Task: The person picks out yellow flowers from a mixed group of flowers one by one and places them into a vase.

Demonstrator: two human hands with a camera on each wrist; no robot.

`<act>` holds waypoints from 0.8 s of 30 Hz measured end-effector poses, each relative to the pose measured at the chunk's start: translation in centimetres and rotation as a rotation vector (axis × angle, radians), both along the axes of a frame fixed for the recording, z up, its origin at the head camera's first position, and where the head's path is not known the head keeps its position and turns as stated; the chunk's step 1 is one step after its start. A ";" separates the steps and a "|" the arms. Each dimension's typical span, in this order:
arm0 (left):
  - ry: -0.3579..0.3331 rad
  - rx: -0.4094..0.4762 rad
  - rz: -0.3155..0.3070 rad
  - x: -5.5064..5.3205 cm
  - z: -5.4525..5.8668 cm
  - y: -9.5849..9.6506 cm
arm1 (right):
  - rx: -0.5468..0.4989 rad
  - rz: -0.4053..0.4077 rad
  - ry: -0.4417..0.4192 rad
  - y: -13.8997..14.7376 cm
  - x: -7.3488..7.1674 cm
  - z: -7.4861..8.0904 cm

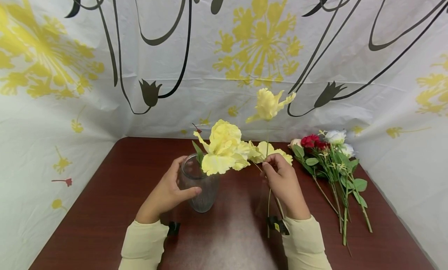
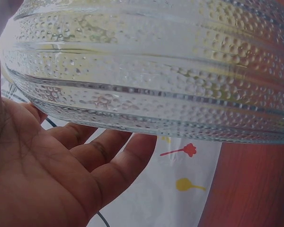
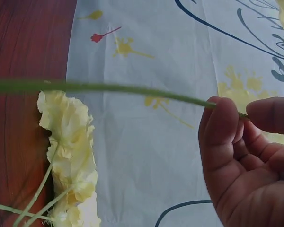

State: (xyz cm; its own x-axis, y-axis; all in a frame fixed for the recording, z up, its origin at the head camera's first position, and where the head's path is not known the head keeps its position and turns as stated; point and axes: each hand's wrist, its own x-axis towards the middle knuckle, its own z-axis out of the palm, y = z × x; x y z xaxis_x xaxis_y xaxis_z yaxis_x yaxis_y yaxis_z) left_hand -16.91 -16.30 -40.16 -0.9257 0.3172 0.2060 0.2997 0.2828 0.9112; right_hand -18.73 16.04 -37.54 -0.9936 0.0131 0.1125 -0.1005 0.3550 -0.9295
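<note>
A clear, ribbed glass vase (image 1: 206, 196) stands on the table, and my left hand (image 1: 169, 192) holds it from its left side, thumb across the front. In the left wrist view, the fingers curve along the vase's dimpled glass (image 2: 132, 71). My right hand (image 1: 284, 181) pinches the thin green stem (image 3: 132, 91) of a single yellow flower (image 1: 266, 105) between thumb and fingertips. That flower is upright, its bloom above the hand. Several more yellow blooms (image 1: 224, 147) lie beyond the vase and right hand, stems (image 3: 40, 194) trailing over the table. A green leaf (image 1: 198, 153) shows at the vase's rim.
At the right side of the dark red-brown table (image 1: 87, 223) lies a bunch of red roses (image 1: 310, 141) and white roses (image 1: 335, 137) with long green stems (image 1: 345, 223). A white cloth (image 1: 175, 118) with printed flowers hangs behind and at both sides.
</note>
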 end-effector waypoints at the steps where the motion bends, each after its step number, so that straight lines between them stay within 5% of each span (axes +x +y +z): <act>1: -0.001 0.000 0.001 0.0 0.0 0.0 | -0.012 0.000 0.008 -0.1 0.0 0.0; 13: 0.005 0.008 -0.004 0.0 -0.1 0.0 | -0.292 0.010 0.011 -0.4 -0.6 -0.2; 24: 0.018 0.004 -0.007 0.0 -0.1 0.0 | -0.457 -0.073 0.148 -0.3 -0.6 -0.4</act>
